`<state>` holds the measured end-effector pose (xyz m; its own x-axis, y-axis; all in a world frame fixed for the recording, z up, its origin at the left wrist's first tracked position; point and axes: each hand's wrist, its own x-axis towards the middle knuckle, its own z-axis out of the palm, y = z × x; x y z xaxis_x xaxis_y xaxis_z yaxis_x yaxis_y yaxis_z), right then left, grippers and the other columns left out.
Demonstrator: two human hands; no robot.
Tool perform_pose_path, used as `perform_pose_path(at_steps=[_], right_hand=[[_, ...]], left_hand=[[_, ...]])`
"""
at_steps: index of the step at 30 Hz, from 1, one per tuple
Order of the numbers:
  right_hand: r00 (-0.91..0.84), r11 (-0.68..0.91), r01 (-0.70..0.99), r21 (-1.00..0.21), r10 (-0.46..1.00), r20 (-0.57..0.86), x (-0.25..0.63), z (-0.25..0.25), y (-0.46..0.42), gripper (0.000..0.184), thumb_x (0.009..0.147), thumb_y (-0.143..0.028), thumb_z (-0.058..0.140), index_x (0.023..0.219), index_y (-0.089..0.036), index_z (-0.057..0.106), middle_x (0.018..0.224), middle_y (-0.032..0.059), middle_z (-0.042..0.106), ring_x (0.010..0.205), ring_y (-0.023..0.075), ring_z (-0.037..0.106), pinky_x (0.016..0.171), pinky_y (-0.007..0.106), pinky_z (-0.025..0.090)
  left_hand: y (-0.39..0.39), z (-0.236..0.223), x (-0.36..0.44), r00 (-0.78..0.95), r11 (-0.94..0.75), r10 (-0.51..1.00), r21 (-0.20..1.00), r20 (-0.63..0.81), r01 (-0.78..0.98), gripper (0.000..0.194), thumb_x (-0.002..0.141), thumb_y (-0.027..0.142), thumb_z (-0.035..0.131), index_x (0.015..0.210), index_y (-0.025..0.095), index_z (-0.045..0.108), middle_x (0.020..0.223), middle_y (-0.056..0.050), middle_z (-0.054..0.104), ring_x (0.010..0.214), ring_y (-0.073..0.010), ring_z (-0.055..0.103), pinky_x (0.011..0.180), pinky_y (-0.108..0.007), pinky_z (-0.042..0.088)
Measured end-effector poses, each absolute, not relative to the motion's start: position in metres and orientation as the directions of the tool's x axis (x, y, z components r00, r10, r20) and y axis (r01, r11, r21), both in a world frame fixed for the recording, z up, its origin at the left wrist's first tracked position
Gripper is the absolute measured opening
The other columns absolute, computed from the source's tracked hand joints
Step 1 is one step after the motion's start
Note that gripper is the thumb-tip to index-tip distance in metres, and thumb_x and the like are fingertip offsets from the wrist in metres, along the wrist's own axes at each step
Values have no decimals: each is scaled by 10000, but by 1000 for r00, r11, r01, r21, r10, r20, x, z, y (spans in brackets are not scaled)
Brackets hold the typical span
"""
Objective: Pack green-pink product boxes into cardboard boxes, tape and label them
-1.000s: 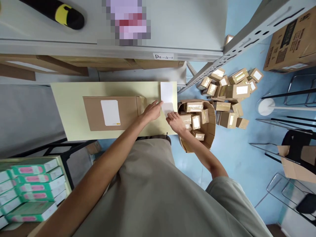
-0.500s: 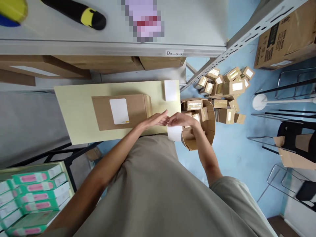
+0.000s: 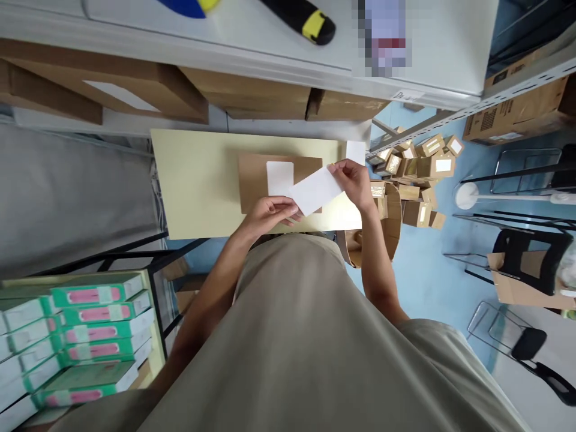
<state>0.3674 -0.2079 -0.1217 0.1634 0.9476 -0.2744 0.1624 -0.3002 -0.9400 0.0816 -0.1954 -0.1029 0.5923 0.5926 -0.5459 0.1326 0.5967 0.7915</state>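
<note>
A blank white label (image 3: 317, 191) is stretched at a slant between my two hands, over the front right part of a brown cardboard box (image 3: 252, 180). My right hand (image 3: 354, 182) pinches its upper right end between thumb and fingers. At its lower left end, my left hand (image 3: 272, 214) has thumb and fingers closed on the edge. The box lies flat on a pale yellow board (image 3: 202, 186) and bears another white label (image 3: 279, 176), partly covered by the held one. Behind my right hand, a white paper piece (image 3: 355, 151) rests on the board's far right corner.
A grey shelf (image 3: 270, 57) with a black-and-yellow handle (image 3: 299, 21) runs along the back, cartons (image 3: 265, 96) beneath it. To the right, an open carton (image 3: 393, 222) holds small boxes, and more small boxes (image 3: 434, 165) pile on the floor. Green-and-white boxes (image 3: 99, 312) are stacked at lower left.
My hands have moved apart and over the box, bringing the white label up from the board's front edge. My left hand now grips its other end. The view has shifted left.
</note>
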Motion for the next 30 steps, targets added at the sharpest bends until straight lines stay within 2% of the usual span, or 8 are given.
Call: perform_pose_path(at_steps=[6,12,21,30], right_hand=[[151,-239,233,-943,966,-208,317,-116,-189,682,896,-910,762,944,-232,705,869,27,699,832,178,657,685,310,535],[160,-225,299,-927,970,-183,275,-107,-178,684,940,-917,705,986,-234,691,884,22,680,841,172,639,686,308,519],[227,-273,335,-902,952,-204,224,-87,-182,680,975,-916,653,1055,-240,672,966,52,689,930,199,668,725,309,547],[194,-239,372,-897,965,-177,204,-80,-178,697,991,-932,600,1054,-242,668,948,46,669,892,193,641,730,321,522]], left_hand=[[-190,-87,25,606,556,615,822,-505,121,532,802,656,956,996,170,859,1018,-151,888,1009,-316,863,794,-373,696],[-179,-89,-10,617,539,630,837,-472,90,479,804,607,946,933,158,845,970,-150,883,960,-310,861,738,-353,693],[-163,-96,-53,634,504,634,858,-443,95,526,798,625,932,988,141,856,946,-158,872,970,-340,866,823,-430,728],[-158,-91,-75,647,498,632,863,-427,82,441,829,547,908,960,129,858,920,-161,869,950,-350,870,810,-441,739]])
